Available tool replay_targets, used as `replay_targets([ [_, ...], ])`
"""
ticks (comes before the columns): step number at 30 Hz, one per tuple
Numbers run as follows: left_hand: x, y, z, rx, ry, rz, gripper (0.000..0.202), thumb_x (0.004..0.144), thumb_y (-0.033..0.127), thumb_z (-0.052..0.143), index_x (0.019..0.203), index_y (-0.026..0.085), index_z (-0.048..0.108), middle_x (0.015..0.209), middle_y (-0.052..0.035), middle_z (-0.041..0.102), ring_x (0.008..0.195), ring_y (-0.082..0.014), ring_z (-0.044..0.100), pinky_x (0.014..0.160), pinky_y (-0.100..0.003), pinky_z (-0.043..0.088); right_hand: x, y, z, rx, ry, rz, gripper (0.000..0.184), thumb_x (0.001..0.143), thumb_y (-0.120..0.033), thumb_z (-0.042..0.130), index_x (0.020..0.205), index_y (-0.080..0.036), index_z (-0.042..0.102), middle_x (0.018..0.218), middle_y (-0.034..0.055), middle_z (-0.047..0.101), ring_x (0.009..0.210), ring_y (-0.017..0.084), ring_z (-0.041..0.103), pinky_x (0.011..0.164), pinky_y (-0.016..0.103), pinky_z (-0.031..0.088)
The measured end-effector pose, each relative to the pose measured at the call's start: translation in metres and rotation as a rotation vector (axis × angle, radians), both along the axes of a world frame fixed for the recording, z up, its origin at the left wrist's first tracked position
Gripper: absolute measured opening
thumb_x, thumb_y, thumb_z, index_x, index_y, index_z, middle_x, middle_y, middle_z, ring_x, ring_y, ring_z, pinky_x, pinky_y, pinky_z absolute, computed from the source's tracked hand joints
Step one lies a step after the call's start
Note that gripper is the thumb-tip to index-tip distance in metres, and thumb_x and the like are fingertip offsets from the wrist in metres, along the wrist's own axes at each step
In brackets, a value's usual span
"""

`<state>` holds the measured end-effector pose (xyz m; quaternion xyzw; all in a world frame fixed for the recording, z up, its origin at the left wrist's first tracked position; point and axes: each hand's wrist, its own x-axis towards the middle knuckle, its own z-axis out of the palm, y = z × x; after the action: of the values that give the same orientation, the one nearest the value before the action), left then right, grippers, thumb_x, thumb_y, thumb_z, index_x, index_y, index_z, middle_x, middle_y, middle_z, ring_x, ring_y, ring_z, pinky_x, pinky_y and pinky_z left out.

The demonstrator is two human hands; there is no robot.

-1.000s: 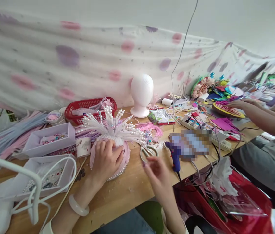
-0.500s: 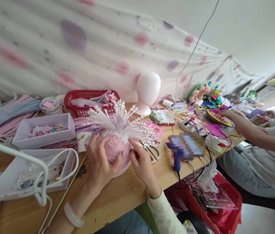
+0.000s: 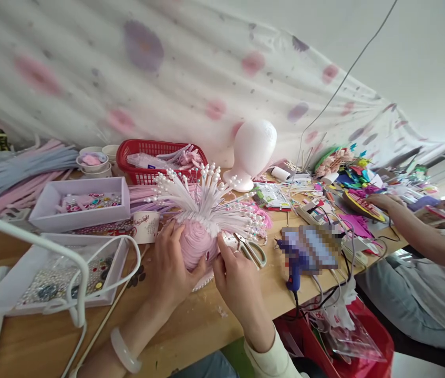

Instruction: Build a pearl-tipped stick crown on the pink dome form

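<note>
A pink wrapped headpiece point(image 3: 197, 242) rests on the table, with a fan of white stems tipped with pearl beads point(image 3: 206, 194) rising from its far side and pearls along its near edge. Curved round its left side, my left hand point(image 3: 175, 268) grips it, thumb across the front. My right hand point(image 3: 238, 273) is at its right side, with the index finger pressed to the border where pink meets white and the other fingers curled. Whether anything small is under those fingertips is hidden. Scissors point(image 3: 259, 251) lie just beyond my right hand.
At left stand white trays of beads point(image 3: 82, 223), a paper cup point(image 3: 146, 227) and a white tube stand point(image 3: 29, 236). Behind are a red basket point(image 3: 143, 176) and a foam head point(image 3: 254, 147). A glue gun point(image 3: 293, 270) lies right, near a co-worker's arm point(image 3: 419, 226).
The view has shifted, so everything sits slightly further right. My right hand has turned a little at the headpiece's edge; my left hand keeps its hold.
</note>
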<state>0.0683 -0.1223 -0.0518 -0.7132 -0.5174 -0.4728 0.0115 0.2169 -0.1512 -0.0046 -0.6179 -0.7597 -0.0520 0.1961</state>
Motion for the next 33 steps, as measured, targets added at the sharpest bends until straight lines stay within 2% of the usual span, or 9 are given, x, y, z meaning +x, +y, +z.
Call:
replay_targets([
  [4, 0.000, -0.001, -0.001, 0.002, -0.026, -0.008, 0.065, 0.085, 0.035, 0.063, 0.138, 0.008, 0.038, 0.136, -0.0256, 0.051, 0.129, -0.0400, 0.050, 0.105, -0.057, 0.045, 0.007, -0.001, -0.003, 0.013, 0.188, 0.050, 0.047, 0.090, -0.017, 0.039, 0.130, -0.006, 0.062, 0.075, 0.0093, 0.073, 0.058, 0.019, 0.062, 0.053, 0.027, 0.042],
  [7, -0.003, 0.002, 0.003, -0.041, -0.091, -0.009, 0.079, 0.081, 0.041, 0.068, 0.144, 0.010, 0.032, 0.135, -0.0237, 0.051, 0.127, -0.0397, 0.051, 0.103, -0.057, 0.046, 0.016, 0.001, 0.006, -0.026, 0.402, 0.079, 0.043, 0.094, -0.021, 0.041, 0.127, -0.011, 0.066, 0.063, 0.0013, 0.064, 0.051, 0.014, 0.055, 0.051, 0.025, 0.040],
  [10, -0.007, 0.007, 0.009, -0.133, -0.141, -0.016, 0.088, 0.078, 0.046, 0.071, 0.148, 0.012, 0.028, 0.134, -0.0214, 0.050, 0.127, -0.0399, 0.049, 0.105, -0.060, 0.043, 0.023, 0.003, 0.012, -0.041, 0.557, 0.022, 0.043, 0.098, -0.034, 0.047, 0.132, -0.011, 0.061, 0.057, -0.0037, 0.055, 0.050, 0.013, 0.050, 0.050, 0.023, 0.038],
  [13, -0.009, 0.011, 0.014, -0.184, -0.133, -0.046, 0.079, 0.078, 0.043, 0.070, 0.144, 0.017, 0.037, 0.126, -0.0160, 0.049, 0.124, -0.0378, 0.049, 0.106, -0.061, 0.041, 0.024, 0.005, 0.007, -0.067, 0.505, 0.019, 0.053, 0.096, -0.045, 0.054, 0.134, -0.010, 0.059, 0.066, 0.0004, 0.059, 0.057, 0.015, 0.054, 0.054, 0.027, 0.041],
  [16, -0.006, 0.010, 0.014, -0.204, -0.131, -0.056, 0.069, 0.077, 0.039, 0.068, 0.139, 0.020, 0.045, 0.121, -0.0124, 0.047, 0.121, -0.0360, 0.049, 0.106, -0.060, 0.043, 0.021, 0.007, -0.003, -0.072, 0.431, 0.028, 0.053, 0.097, -0.047, 0.050, 0.133, -0.009, 0.060, 0.084, 0.0095, 0.067, 0.069, 0.020, 0.060, 0.062, 0.031, 0.047],
  [22, 0.004, -0.001, 0.010, -0.172, -0.132, 0.008, 0.071, 0.079, 0.044, 0.068, 0.140, 0.018, 0.045, 0.124, -0.0147, 0.047, 0.120, -0.0364, 0.049, 0.102, -0.057, 0.046, 0.023, 0.007, -0.008, -0.064, 0.282, 0.050, 0.053, 0.101, -0.047, 0.043, 0.138, -0.012, 0.056, 0.118, 0.0193, 0.069, 0.097, 0.030, 0.068, 0.076, 0.039, 0.054],
  [27, 0.010, -0.018, 0.009, -0.218, -0.153, 0.042, 0.071, 0.088, 0.044, 0.062, 0.148, 0.019, 0.036, 0.129, -0.0169, 0.045, 0.125, -0.0357, 0.048, 0.103, -0.057, 0.045, 0.034, -0.003, -0.001, -0.107, 0.256, 0.069, 0.053, 0.102, -0.048, 0.041, 0.137, -0.013, 0.058, 0.102, 0.0148, 0.070, 0.063, 0.020, 0.063, 0.060, 0.033, 0.050],
  [30, 0.007, -0.020, 0.009, -0.255, -0.195, 0.035, 0.071, 0.091, 0.044, 0.059, 0.152, 0.022, 0.030, 0.133, -0.0169, 0.042, 0.132, -0.0356, 0.043, 0.107, -0.058, 0.041, 0.034, -0.008, -0.003, -0.062, 0.351, 0.072, 0.053, 0.101, -0.051, 0.041, 0.134, -0.014, 0.061, 0.100, 0.0139, 0.069, 0.061, 0.017, 0.061, 0.058, 0.031, 0.049],
  [33, 0.001, -0.012, 0.010, -0.279, -0.183, 0.015, 0.063, 0.093, 0.046, 0.056, 0.148, 0.022, 0.037, 0.133, -0.0161, 0.042, 0.132, -0.0362, 0.042, 0.109, -0.061, 0.038, 0.026, -0.008, -0.008, -0.019, 0.398, 0.054, 0.056, 0.100, -0.053, 0.043, 0.135, -0.013, 0.060, 0.097, 0.0139, 0.068, 0.064, 0.019, 0.061, 0.058, 0.032, 0.050],
])
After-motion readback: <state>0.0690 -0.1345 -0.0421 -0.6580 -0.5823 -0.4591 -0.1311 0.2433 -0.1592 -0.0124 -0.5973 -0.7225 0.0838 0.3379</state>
